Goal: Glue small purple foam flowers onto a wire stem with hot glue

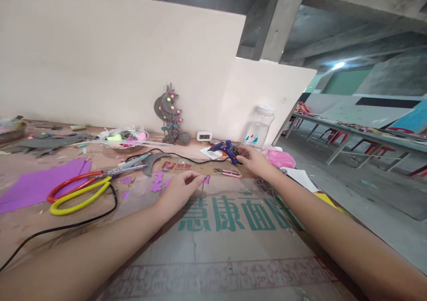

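My left hand (183,186) is closed in a pinch over the clear-covered board, at a small purple paper piece (207,179) and a thin dark stem that hangs below the fingertips. My right hand (254,159) reaches to the back, thumb and fingers closed at the handle of a blue glue gun (227,149), whose nozzle points left. Pink-handled snips (228,173) lie in front of the glue gun. Several cut purple paper shapes (156,183) are scattered left of my left hand.
Large scissors with red and yellow handles (82,190) lie at left beside purple sheets (36,185). A black cord (66,225) crosses the table. At the back stand a grey moon-shaped ornament (169,110), a small digital clock (204,136) and a clear bottle (259,127). Pink plastic (280,158) sits right.
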Demonstrator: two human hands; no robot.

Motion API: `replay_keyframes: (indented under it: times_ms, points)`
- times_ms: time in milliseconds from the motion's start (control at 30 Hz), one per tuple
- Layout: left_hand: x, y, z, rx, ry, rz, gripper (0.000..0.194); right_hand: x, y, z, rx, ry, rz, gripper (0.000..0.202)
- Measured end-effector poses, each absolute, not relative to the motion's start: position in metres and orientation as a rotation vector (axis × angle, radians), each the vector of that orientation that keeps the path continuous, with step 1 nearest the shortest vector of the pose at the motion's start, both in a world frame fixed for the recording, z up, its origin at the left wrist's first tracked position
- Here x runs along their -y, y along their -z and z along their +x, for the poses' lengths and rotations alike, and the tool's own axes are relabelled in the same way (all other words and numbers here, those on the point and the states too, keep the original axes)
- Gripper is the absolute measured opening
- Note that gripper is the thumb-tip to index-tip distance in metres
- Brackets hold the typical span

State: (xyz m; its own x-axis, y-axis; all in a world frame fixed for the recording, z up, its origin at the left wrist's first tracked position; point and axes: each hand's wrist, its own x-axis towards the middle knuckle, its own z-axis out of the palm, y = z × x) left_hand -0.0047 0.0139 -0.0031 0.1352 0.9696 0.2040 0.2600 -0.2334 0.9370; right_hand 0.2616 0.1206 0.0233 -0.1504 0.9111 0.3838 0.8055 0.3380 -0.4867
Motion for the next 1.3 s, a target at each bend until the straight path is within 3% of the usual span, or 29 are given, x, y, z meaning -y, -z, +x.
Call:
replay_keyframes:
  times_ms: [233,433,567,833,1033,1300]
  points:
    - [-0.014,0.000,-0.005,-1.202,-1.137,1.621,0.026,-0.153,-0.020,0.237,2.033,-0.297,-1.586,0.031]
    - [-0.017,0.005,-0.005,-1.162,-1.172,1.574,0.027,-0.163,-0.002,0.219,1.928,-0.212,-1.607,0.039]
    - [-0.020,0.009,-0.005,-1.143,-1.197,1.522,0.028,-0.157,-0.011,0.219,1.876,-0.238,-1.553,0.027]
    - [-0.020,0.010,-0.005,-1.099,-1.239,1.470,0.024,-0.083,-0.041,0.221,1.838,-0.506,-1.223,0.020]
    - [-0.020,0.009,-0.007,-1.146,-1.248,1.505,0.026,-0.007,-0.027,0.221,1.828,-0.581,-1.212,0.026]
    - [-0.017,0.007,-0.008,-1.201,-1.167,1.518,0.027,0.004,-0.009,0.222,1.991,-0.718,-1.062,0.020]
